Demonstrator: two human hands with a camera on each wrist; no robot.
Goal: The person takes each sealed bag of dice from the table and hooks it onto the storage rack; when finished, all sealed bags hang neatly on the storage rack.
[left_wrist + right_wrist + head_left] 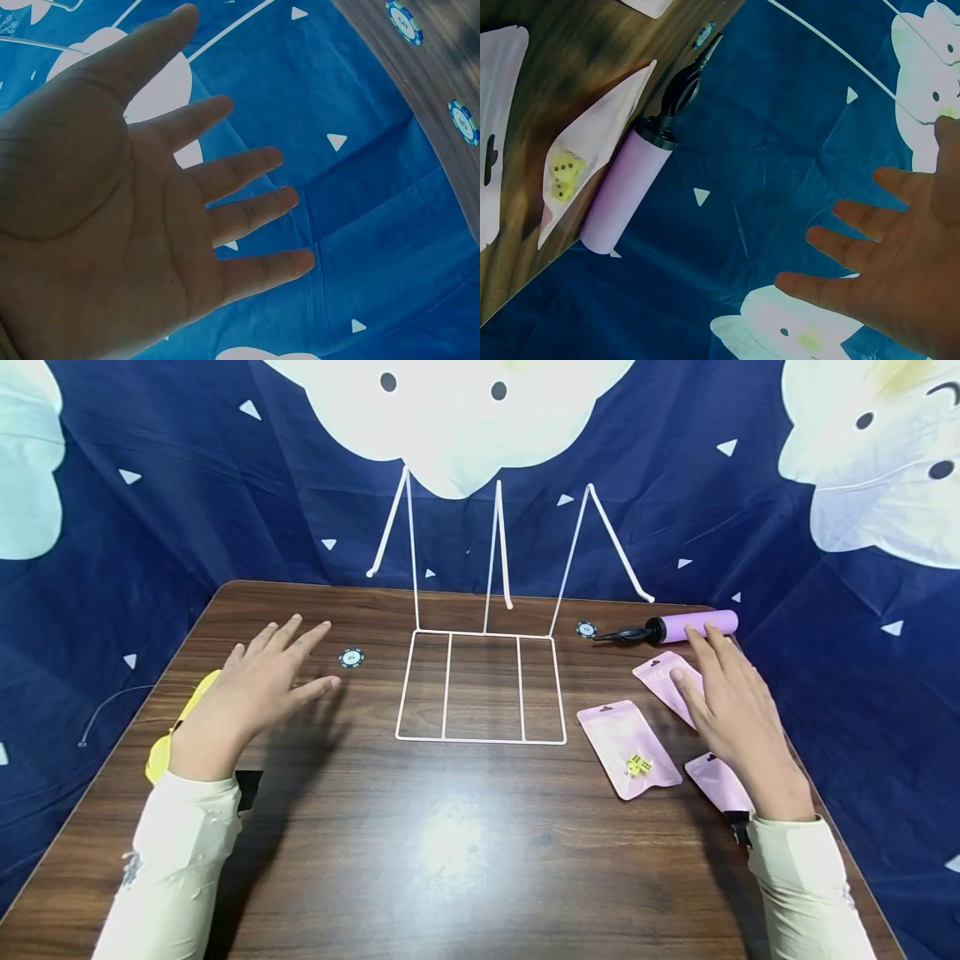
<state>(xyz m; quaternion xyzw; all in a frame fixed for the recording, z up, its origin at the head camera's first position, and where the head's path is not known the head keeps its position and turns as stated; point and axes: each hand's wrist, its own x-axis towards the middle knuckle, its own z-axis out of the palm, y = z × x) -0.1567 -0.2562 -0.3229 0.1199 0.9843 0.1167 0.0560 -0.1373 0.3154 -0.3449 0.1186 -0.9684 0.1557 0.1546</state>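
Observation:
My left hand is raised over the left side of the table with its fingers spread, holding nothing. A yellow object, mostly hidden, lies behind that forearm, and a poker chip is right of the fingertips. In the left wrist view the bare palm shows. My right hand hovers, fingers extended, above pink zip pouches and beside a purple hand pump with a black nozzle. Yellow dice show in one pouch. Nothing lies in the right palm.
A white wire rack stands at the table's middle, its three hooked arms rising at the back. Another poker chip lies near the pump's nozzle. A blue curtain with white cloud figures hangs behind the wooden table.

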